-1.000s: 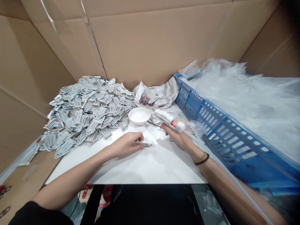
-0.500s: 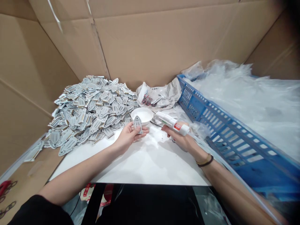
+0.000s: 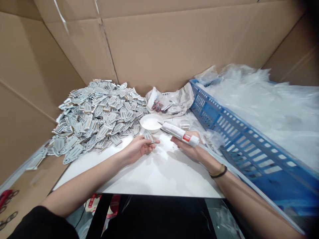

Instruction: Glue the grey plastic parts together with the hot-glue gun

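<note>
My left hand pinches a small grey plate with a pointed end and slots; the plate is tilted, just in front of a shallow white bowl. My right hand is wrapped around a white cylindrical tool with a red label. Its thin dark tip points left and reaches to the bowl's right rim; I cannot tell whether it touches. A large heap of similar grey plates rises to the left of the bowl.
Crumpled printed paper lies behind the bowl. On the right stands a blue slotted crate full of clear plastic bags. Cardboard walls enclose the white tabletop. Something red lies at far left.
The grey plate in my left hand has tipped over from nearly upright and moved slightly lower. My right hand has shifted the white tool a little down and left, and its thin tip now shows.
</note>
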Available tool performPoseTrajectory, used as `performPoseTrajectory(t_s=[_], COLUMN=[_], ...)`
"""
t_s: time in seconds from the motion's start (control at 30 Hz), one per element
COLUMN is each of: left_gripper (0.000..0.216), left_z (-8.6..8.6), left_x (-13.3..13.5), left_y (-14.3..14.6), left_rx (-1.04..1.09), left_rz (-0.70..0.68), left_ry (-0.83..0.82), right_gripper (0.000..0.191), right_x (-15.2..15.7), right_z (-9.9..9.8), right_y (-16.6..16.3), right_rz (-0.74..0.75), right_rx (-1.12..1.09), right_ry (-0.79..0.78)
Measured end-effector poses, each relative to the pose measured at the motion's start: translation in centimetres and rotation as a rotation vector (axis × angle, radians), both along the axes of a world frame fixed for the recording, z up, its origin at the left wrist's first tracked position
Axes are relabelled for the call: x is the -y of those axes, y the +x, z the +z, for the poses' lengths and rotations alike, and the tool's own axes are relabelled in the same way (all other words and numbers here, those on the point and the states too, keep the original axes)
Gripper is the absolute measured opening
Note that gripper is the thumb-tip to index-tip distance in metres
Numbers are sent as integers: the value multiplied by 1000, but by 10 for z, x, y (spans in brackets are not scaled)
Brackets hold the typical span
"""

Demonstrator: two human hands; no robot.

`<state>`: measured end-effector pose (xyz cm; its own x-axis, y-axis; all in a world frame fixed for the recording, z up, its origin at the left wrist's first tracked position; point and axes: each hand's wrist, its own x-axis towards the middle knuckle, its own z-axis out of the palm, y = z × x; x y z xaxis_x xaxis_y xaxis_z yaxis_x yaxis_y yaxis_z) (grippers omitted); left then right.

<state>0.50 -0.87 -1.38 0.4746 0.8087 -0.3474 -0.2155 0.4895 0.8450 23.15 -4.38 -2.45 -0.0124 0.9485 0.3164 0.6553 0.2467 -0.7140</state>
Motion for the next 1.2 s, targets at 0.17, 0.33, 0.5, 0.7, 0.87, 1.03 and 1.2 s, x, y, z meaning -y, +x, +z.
performPoseTrajectory(t_s=[0.17, 0.33, 0.5, 0.7, 0.87, 1.03, 1.2], left_gripper=[11, 11, 13, 26, 13, 22, 33], left_z=[4, 0, -5, -2, -6, -5, -1], left_x=[2, 3, 4, 11, 11, 14, 17], left_y=[0, 1, 0, 1, 2, 4, 5], left_rx=[-28, -77, -173, -329, -345, -282, -232], left_rz=[-8, -31, -31, -23, 16, -35, -92], left_ry=[9, 36, 160, 357, 386, 365, 423], right_gripper=[28, 27, 29, 30, 28, 28, 27], right_x=[0, -2, -1, 0, 1, 3, 4], right_z=[-1, -4, -2, -3, -5, -3, -1], right_y=[0, 1, 1, 2, 2, 1, 0], right_rz=[49, 164, 275, 303, 320, 348, 391], right_rx=[59, 142, 166, 182, 197, 173, 160], right_ry=[9, 65, 99, 133, 129, 128, 134])
